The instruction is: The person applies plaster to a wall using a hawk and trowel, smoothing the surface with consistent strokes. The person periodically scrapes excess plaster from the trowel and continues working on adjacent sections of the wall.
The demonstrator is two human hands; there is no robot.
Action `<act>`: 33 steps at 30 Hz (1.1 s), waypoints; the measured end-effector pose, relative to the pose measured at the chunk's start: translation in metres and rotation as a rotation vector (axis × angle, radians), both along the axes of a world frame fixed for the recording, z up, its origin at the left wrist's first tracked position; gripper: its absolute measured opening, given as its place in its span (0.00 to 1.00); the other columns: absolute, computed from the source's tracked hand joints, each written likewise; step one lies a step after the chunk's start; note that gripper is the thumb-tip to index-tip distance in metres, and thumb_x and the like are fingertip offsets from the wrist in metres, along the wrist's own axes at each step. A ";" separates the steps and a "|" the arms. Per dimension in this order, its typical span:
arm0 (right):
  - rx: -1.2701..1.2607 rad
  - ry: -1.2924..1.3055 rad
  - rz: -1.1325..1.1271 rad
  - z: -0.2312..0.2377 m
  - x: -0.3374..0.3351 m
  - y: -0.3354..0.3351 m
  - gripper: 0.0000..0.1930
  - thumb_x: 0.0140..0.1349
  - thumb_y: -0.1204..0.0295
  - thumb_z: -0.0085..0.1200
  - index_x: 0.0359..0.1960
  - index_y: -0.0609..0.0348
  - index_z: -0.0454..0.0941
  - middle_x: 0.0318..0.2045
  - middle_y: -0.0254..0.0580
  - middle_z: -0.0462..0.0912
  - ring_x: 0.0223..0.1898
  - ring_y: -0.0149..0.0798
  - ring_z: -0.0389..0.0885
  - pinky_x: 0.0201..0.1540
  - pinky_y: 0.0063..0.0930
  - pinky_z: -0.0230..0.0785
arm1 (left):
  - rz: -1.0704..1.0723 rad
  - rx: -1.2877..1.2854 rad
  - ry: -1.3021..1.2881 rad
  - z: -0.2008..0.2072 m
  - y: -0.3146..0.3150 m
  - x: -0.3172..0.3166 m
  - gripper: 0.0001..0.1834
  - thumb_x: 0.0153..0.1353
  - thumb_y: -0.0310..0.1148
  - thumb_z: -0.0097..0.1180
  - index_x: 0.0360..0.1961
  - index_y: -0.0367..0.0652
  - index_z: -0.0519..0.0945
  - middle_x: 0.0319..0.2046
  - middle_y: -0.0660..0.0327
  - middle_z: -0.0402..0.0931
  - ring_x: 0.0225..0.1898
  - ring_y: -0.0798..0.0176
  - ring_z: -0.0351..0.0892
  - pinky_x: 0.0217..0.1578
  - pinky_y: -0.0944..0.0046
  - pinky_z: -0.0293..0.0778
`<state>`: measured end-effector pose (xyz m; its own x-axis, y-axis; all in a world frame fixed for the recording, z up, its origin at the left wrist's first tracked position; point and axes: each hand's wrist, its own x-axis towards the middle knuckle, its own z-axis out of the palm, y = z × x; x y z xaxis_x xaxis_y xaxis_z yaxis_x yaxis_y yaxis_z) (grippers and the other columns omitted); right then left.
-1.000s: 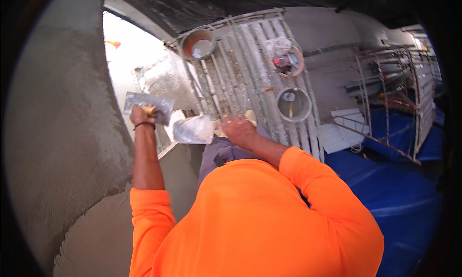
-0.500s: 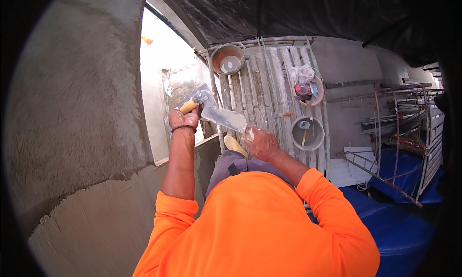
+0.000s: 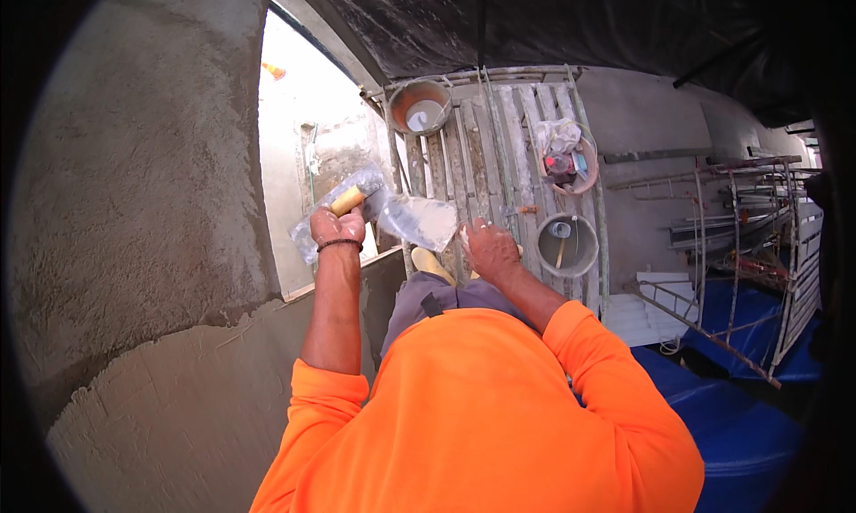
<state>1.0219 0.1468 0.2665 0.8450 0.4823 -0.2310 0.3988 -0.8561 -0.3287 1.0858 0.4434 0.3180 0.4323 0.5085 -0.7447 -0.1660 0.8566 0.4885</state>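
Observation:
In front of me, my left hand (image 3: 339,225) is closed round the yellowish handle of a plastering trowel (image 3: 357,181), whose flat metal blade is smeared with grey mortar. A dark bracelet circles that wrist. My right hand (image 3: 493,250) grips a pointing trowel (image 3: 413,219) with a broad blade, its face coated in wet mortar. The right trowel's blade reaches left, close to the plastering trowel's edge; whether they touch I cannot tell. Most of its handle is hidden by my fingers. To the left rises a wall (image 3: 143,156), with smoother, fresh-looking plaster (image 3: 196,406) on its lower part.
I am standing on a slatted platform (image 3: 473,147). On it are an orange-brown bucket (image 3: 397,111) with pale liquid, a pail (image 3: 592,178) of bottles and plastic, and a grey bucket (image 3: 584,268) holding a stick-handled tool. Metal scaffold frames (image 3: 731,245) and blue sheeting (image 3: 704,406) lie right.
The plastering trowel has turned so that more of its blade shows. The right trowel has shifted slightly, its mortar-coated face now turned up, and my right hand has moved a little right.

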 end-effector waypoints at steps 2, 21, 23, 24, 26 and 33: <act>0.008 0.038 -0.089 0.000 0.009 -0.006 0.21 0.67 0.58 0.56 0.57 0.57 0.76 0.47 0.51 0.78 0.44 0.54 0.84 0.45 0.48 0.78 | -0.018 0.019 0.045 0.000 0.000 -0.001 0.24 0.69 0.29 0.39 0.63 0.28 0.63 0.64 0.42 0.66 0.68 0.41 0.66 0.69 0.38 0.64; 0.913 0.090 -0.333 0.003 -0.004 -0.059 0.23 0.70 0.49 0.52 0.46 0.60 0.80 0.27 0.54 0.84 0.31 0.59 0.84 0.38 0.51 0.76 | -0.742 -0.192 -0.201 -0.034 -0.021 -0.041 0.20 0.75 0.48 0.46 0.51 0.45 0.80 0.45 0.58 0.84 0.45 0.55 0.85 0.46 0.50 0.83; 0.857 0.551 -0.452 0.015 0.001 -0.071 0.25 0.70 0.46 0.52 0.46 0.58 0.79 0.23 0.47 0.81 0.23 0.47 0.82 0.29 0.44 0.75 | -0.780 -0.315 -0.283 -0.027 -0.035 -0.036 0.23 0.74 0.49 0.45 0.57 0.43 0.79 0.53 0.55 0.83 0.52 0.49 0.83 0.55 0.45 0.79; 0.790 0.814 -0.519 0.022 0.004 -0.075 0.26 0.71 0.44 0.51 0.46 0.57 0.78 0.21 0.43 0.79 0.19 0.42 0.80 0.25 0.41 0.74 | -0.795 -0.400 -0.331 -0.023 -0.042 -0.037 0.25 0.74 0.49 0.44 0.59 0.43 0.78 0.55 0.54 0.82 0.54 0.48 0.82 0.58 0.45 0.76; 1.083 0.922 -0.579 0.037 0.001 -0.079 0.26 0.71 0.40 0.50 0.40 0.53 0.76 0.17 0.32 0.71 0.13 0.28 0.72 0.16 0.28 0.67 | -0.814 -0.530 -0.359 -0.017 -0.053 -0.034 0.26 0.74 0.50 0.42 0.61 0.43 0.77 0.58 0.53 0.80 0.58 0.47 0.80 0.63 0.44 0.73; 1.346 0.930 -0.530 0.089 0.000 -0.048 0.27 0.70 0.38 0.48 0.34 0.52 0.76 0.16 0.28 0.68 0.13 0.26 0.69 0.15 0.25 0.64 | -0.912 -0.360 -0.261 -0.025 -0.071 -0.029 0.20 0.72 0.49 0.47 0.50 0.49 0.83 0.46 0.61 0.86 0.45 0.53 0.86 0.42 0.54 0.85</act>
<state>1.0217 0.0983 0.3558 0.7908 0.4666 -0.3962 -0.5406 0.2289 -0.8095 1.0568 0.3724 0.2931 0.7147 -0.3330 -0.6151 0.5600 0.7993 0.2180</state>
